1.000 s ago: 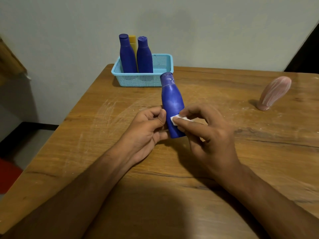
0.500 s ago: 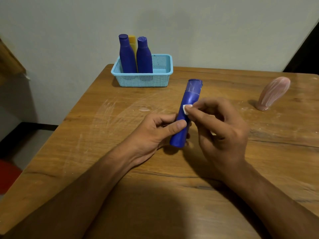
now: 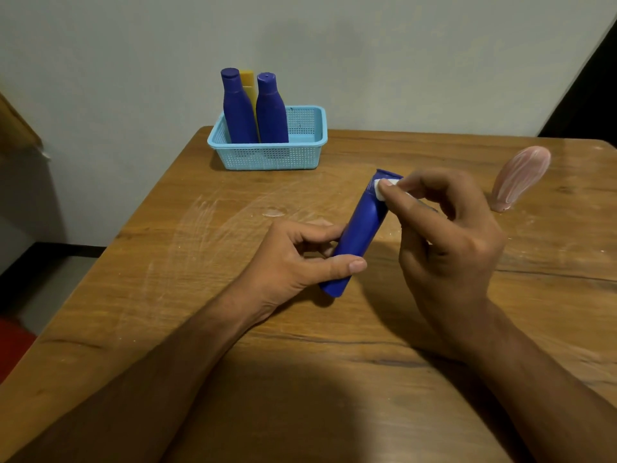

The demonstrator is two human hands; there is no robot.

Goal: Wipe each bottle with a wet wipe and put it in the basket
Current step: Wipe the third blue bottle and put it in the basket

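My left hand grips the lower part of a blue bottle, which tilts with its cap end up and to the right. My right hand pinches a small white wet wipe and presses it against the bottle near the cap. At the table's far edge stands a light blue mesh basket. It holds two upright blue bottles and a yellow bottle mostly hidden behind them.
A pink ribbed bottle leans on the wooden table at the far right. A small wet smear lies left of the held bottle. The table's left edge drops to the floor; a wall stands behind.
The bottle went from upright to tilted with its cap to the right. My right hand slid the wipe from the bottle's middle up to the cap end. My left hand shifted down to the base.
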